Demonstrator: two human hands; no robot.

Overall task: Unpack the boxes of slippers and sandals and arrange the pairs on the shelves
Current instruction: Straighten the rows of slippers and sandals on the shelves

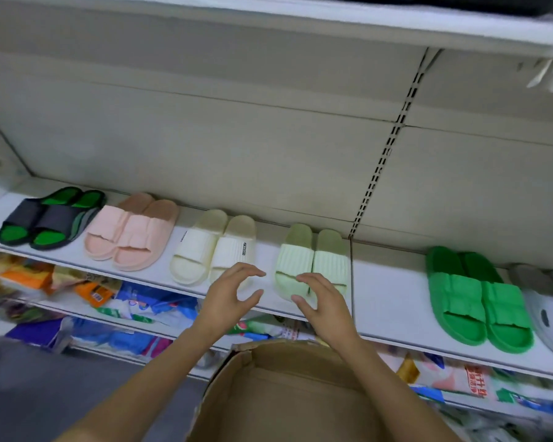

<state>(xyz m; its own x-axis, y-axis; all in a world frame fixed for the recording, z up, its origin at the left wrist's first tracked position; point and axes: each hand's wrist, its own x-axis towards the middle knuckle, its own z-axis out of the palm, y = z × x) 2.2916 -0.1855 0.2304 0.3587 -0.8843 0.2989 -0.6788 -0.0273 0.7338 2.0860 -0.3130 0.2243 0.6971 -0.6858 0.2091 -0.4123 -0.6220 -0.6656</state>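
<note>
a white shelf (390, 282) carries a row of slide slippers, each pair set side by side with toes toward the front edge: from the left, a black and green pair (50, 216) with dark straps and bright green footbeds, a pale pink pair (131, 231) with a puffed strap, a cream pair (213, 247) with ribbed straps and a small dark label on the side of one, a light green pair (313, 260) with ribbed straps and duller olive heels, and, well apart to the right, a bright green pair (478, 298) with a puffed strap; a grey-white slipper (546, 311) lies just beside it at the frame's edge, partly cut off. the left hand (229, 295) hovers over the shelf's front edge between the cream and light green pairs, its fingers (253, 272) loosely curved and spread, holding nothing. the right hand (324, 301) is at the toe of the light green pair, fingers relaxed and slightly spread, also holding nothing; whether it touches the slipper cannot be told. below the forearms stands an open cardboard box (288, 397), its brown inside visible. lower shelves hold colourful packaged goods (134, 307), blurred
</note>
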